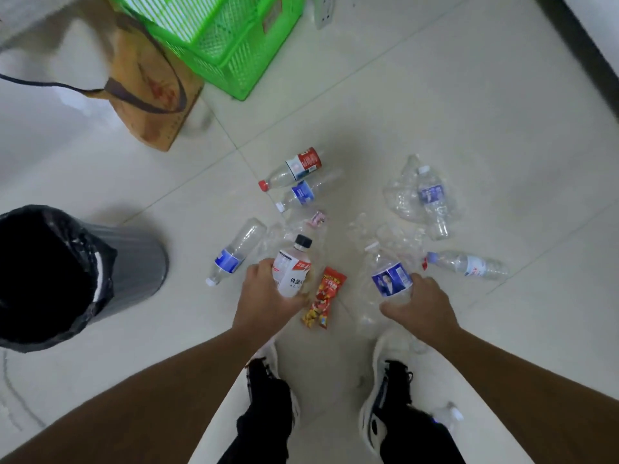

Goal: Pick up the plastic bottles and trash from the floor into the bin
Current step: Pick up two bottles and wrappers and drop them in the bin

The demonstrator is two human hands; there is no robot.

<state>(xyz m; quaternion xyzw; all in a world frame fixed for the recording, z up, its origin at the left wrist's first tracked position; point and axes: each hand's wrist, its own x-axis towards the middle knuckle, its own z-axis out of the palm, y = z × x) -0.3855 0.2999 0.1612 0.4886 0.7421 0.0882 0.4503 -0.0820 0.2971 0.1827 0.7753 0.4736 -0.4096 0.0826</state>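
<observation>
My left hand [264, 296] grips a white-labelled bottle with a black cap [294, 267]. My right hand [420, 304] holds a clear bottle with a blue label [390, 276]. A red snack wrapper [323, 298] lies on the floor between my hands. Several more clear bottles lie scattered ahead: one with a blue label at left [234, 254], a red-capped one [294, 169], a blue-labelled one below it [301, 194], and two at right [433, 199] [469, 264]. The grey bin with a black liner [67, 276] stands at left.
A green plastic crate [217, 38] and a brown bag [147, 92] stand at the back. Crumpled clear plastic [398, 195] lies among the bottles. My two shoes [385, 390] are below my hands, with another bottle [447, 415] beside the right shoe. A dark wall base runs along the right.
</observation>
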